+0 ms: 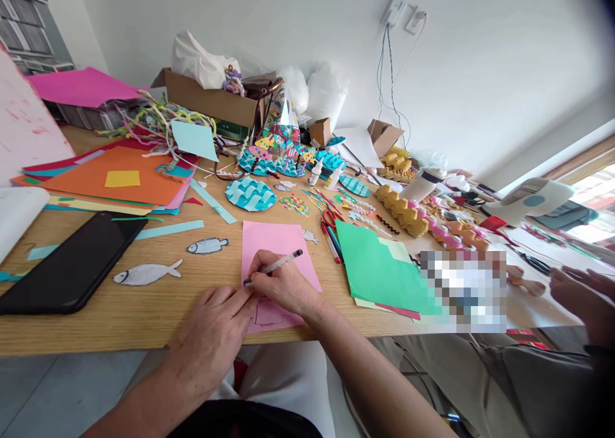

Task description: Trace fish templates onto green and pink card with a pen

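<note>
A pink sheet of paper [269, 236] lies on the wooden table in front of me, with dark drawn lines near its lower edge. My right hand [283, 284] is closed around a clear pen with a black end [287, 260], its tip end low at the left over the sheet. My left hand [218, 323] lies flat at the sheet's lower left edge, fingers stretched towards the right hand. Left of the sheet are a white paper fish [148, 273] and a bluish paper fish [207, 246]. Part of another paper fish shows at the sheet's right edge.
Green paper [379, 265] and red-handled scissors [331, 218] lie to the right, a black phone [72, 265] to the left. Stacked coloured paper [96, 175], a woven blue disc [250, 194] and glue bottles [314, 173] stand further back. Another person's hands are at the far right.
</note>
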Tool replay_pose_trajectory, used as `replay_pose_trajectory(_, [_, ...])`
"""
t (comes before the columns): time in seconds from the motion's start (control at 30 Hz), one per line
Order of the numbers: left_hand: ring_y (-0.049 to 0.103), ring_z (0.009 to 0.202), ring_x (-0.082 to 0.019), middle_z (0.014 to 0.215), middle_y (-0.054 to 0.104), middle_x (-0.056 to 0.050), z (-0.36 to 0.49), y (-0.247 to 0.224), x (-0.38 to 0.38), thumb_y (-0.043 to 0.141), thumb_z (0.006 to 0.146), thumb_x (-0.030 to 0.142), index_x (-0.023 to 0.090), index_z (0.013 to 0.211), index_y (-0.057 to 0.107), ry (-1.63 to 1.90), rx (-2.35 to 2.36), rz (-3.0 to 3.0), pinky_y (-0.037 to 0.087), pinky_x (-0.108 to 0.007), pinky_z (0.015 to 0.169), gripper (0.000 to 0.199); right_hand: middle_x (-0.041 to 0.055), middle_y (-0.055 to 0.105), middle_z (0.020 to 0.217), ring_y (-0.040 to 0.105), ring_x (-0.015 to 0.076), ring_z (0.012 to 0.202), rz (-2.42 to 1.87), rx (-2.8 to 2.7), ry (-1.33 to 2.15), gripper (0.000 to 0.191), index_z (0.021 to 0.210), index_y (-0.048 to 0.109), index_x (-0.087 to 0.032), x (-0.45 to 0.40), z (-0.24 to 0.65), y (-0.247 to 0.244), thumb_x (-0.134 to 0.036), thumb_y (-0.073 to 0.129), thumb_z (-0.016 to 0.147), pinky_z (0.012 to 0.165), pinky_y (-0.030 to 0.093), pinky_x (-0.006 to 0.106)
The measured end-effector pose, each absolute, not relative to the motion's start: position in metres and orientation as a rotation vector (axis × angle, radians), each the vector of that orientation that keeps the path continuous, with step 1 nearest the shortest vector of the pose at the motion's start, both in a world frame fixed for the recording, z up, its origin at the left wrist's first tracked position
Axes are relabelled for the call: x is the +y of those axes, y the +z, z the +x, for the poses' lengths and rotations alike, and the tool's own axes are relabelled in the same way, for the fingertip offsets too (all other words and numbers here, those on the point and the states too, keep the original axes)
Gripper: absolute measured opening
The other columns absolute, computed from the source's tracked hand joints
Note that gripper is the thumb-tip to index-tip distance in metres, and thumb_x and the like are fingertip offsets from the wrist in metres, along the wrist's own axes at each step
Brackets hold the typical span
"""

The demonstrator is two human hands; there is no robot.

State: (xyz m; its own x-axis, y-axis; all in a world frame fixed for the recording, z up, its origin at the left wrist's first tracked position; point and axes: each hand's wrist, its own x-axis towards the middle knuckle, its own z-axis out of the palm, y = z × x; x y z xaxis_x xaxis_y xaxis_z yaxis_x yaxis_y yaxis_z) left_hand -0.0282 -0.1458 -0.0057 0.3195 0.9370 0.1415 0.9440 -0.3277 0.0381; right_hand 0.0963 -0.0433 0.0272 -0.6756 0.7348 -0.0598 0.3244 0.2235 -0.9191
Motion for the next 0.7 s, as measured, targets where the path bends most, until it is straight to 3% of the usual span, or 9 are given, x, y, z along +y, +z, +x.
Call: replay_pose_trajectory(0.7, [0.056,0.095,-0.026,0.123,0.062,-0.008,-0.0275,-0.008,-0.1465,0.045,0.088,0.003,0.017,0.114,0.065,-0.184,-1.803,-2.51,0.046,-0.042,0.083,0.035,-0.0053,0.053,0.058,0.047,0.0097,0.052,-1.051,-2.099,1.371,0.014,0.067,0.049,-0.02,-0.0444,0.0935,0.0249,-0.006,0.047,0.067,0.047,0.033,0.019])
